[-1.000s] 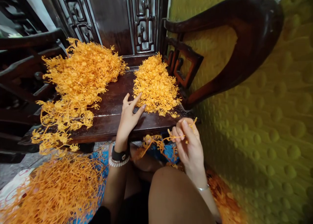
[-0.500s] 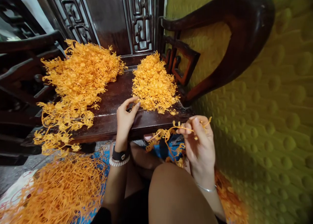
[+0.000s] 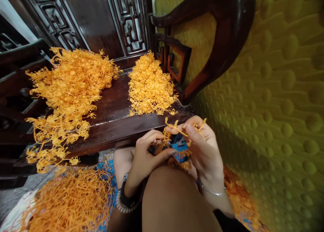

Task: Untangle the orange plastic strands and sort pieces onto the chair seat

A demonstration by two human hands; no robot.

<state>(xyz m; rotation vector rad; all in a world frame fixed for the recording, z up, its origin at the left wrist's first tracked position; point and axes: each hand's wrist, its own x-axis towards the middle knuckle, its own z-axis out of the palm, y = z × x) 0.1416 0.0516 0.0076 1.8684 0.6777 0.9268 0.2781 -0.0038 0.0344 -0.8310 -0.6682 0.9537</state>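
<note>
My right hand (image 3: 202,147) pinches a thin orange plastic strand (image 3: 177,126) between thumb and fingers, just below the front edge of a dark wooden chair seat (image 3: 113,117). Curled beside it, my left hand (image 3: 146,154) pinches the same tangle of orange strands near its lower end. A big loose heap of orange strands (image 3: 68,83) lies on the left of the seat. A smaller, denser pile of orange pieces (image 3: 149,87) lies on the right of the seat, above my hands.
Another mass of orange strands (image 3: 65,198) lies on blue cloth on the floor at lower left. A carved chair back (image 3: 126,23) and curved armrest (image 3: 222,33) rise behind. A yellow bumpy wall (image 3: 273,117) fills the right. My knee (image 3: 174,198) is in front.
My left hand has left the small pile on the seat and come down to the strand held by my right hand. The view has shifted slightly to the right.
</note>
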